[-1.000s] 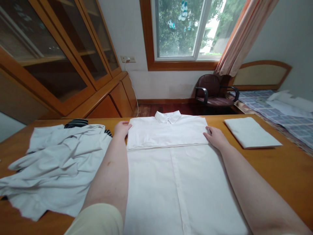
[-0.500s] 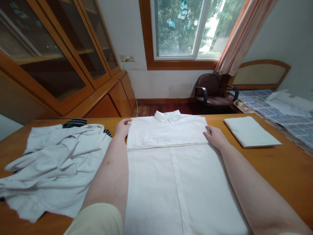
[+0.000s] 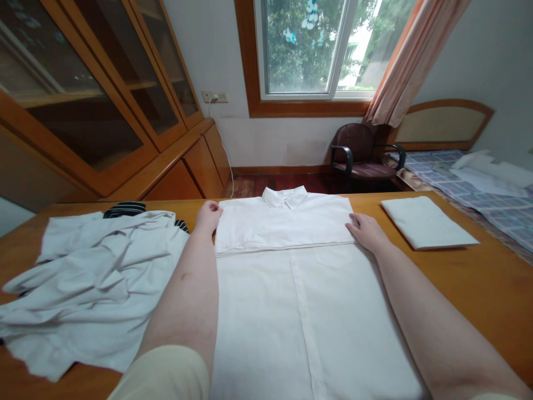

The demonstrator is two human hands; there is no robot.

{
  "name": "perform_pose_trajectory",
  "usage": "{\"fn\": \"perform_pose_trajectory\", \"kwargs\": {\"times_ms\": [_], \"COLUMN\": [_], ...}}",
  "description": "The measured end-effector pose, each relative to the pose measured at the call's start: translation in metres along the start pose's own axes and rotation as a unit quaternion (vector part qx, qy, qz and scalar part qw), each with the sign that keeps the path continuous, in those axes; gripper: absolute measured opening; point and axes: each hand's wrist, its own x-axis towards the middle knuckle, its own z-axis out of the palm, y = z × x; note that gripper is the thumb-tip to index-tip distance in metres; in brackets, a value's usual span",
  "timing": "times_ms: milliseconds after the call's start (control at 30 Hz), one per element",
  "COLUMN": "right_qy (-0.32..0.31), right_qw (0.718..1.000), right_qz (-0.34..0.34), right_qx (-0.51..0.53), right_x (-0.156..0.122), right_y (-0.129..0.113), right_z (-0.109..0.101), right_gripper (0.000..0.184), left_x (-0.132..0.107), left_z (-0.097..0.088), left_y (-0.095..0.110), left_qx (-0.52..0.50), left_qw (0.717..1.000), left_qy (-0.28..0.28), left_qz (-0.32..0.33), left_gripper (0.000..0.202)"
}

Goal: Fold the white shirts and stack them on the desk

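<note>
White woven cotton, smooth and nearly creaseless: the shirt [image 3: 291,278] lies buttoned-side up along the middle of the glossy wooden table [image 3: 491,289], its collar end folded into a flat rectangular band. The left hand [image 3: 207,215], fingers curled, grips that band's left edge; the right hand [image 3: 366,232] rests flat, fingers loosely spread, on its right edge. A rumpled grey garment [image 3: 95,278] lies left, a folded white cloth [image 3: 425,223] right.

One view only, head-worn, looking forward and down along both forearms. Near field: table [image 3: 491,289] top with a white shirt [image 3: 291,289] spread straight ahead, left hand [image 3: 208,215] and right hand [image 3: 366,230] at its far fold. Far field: window [image 3: 308,50] dead ahead, cabinet [image 3: 95,105] left, bed [image 3: 478,178] right. Wide lens, edges bowed.
</note>
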Motion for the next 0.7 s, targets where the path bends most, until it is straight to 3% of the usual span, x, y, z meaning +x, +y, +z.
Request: {"fn": "perform_pose_trajectory", "kwargs": {"times_ms": [67,267,533,700], "right_qy": [-0.001,0.0,-0.002,-0.01], "right_qw": [1.0,1.0,1.0,0.999], "right_qz": [0.002,0.001,0.002,0.012], "right_qx": [-0.001,0.003,0.014,0.029], "right_x": [0.0,0.0,0.003,0.006], "right_y": [0.0,0.002,0.006,0.009], "right_z": [0.0,0.001,0.003,0.004], "right_gripper": [0.048,0.048,0.042,0.038], "left_x": [-0.001,-0.004,-0.008,-0.005], "left_z": [-0.001,-0.004,-0.007,-0.008], "left_y": [0.003,0.01,0.009,0.006], "left_qx": [0.02,0.029,-0.001,0.024], "left_qw": [0.999,0.998,0.997,0.995], "left_qy": [-0.02,-0.049,-0.083,-0.093], "left_qz": [0.015,0.005,-0.002,0.018], "left_gripper": [0.022,0.046,0.063,0.058]}}
